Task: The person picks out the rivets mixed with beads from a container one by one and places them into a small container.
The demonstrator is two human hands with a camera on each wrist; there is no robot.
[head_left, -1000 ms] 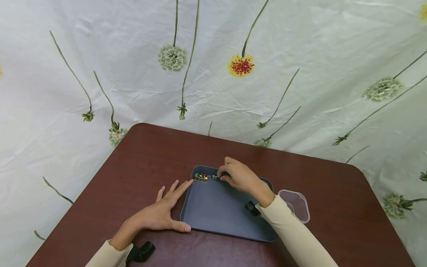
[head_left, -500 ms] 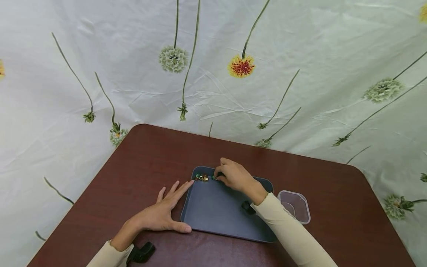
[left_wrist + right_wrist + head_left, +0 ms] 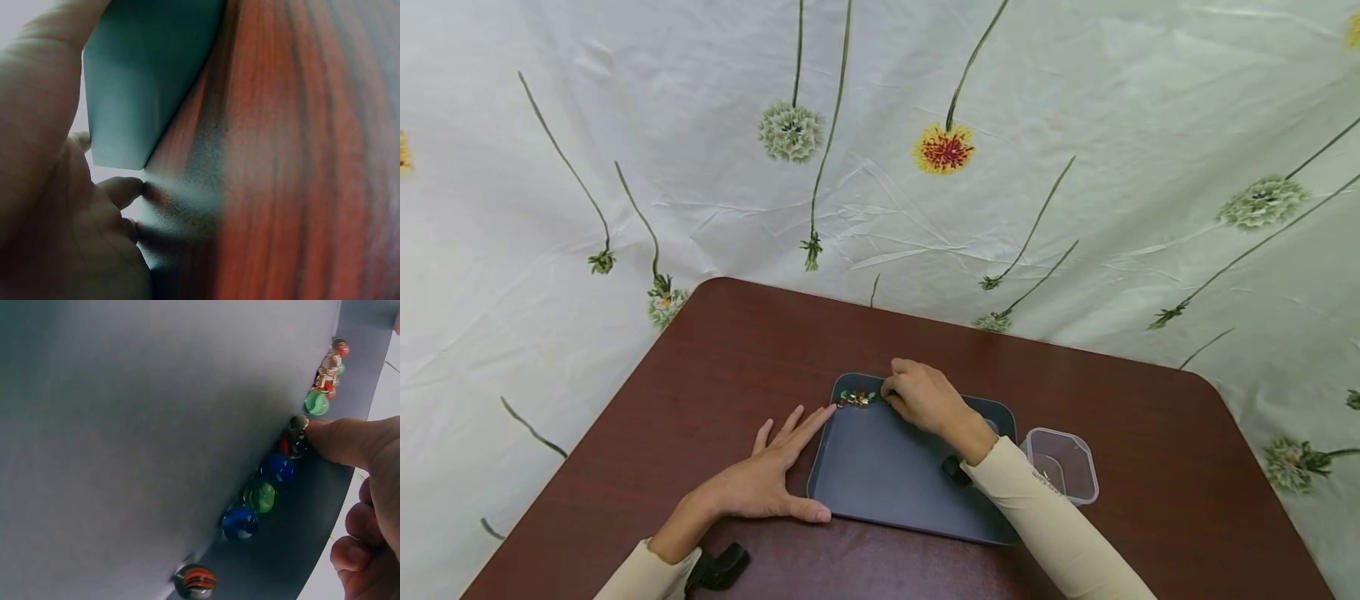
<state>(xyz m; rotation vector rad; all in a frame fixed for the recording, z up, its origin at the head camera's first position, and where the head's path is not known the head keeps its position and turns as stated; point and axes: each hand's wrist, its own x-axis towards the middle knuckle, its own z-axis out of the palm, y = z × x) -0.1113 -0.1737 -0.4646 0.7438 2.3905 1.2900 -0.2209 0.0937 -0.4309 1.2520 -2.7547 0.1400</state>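
My left hand (image 3: 767, 479) is spread at the left side of the dark tray (image 3: 895, 475). Its fingertips meet the rim and its thumb lies by the near left corner. My right hand (image 3: 928, 400) reaches over the far wall; in the right wrist view one straight digit touches a small gold-coloured marble (image 3: 299, 422) and a dark red marble (image 3: 292, 445), with other fingers curled. Behind these sit a blue marble (image 3: 277, 468), a green marble (image 3: 259, 496) and another blue one. A cluster of marbles (image 3: 856, 398), green and gold, lies in the far left corner.
A clear plastic container (image 3: 1063, 467) stands right of the tray, partly behind my right sleeve. An orange-striped marble (image 3: 195, 581) lies apart from the row. The brown table (image 3: 760, 333) ends at a flower-printed cloth (image 3: 880, 167).
My right hand has slid left along the tray's far wall. A green marble that lay apart now sits against the corner cluster. My left hand has stayed in place.
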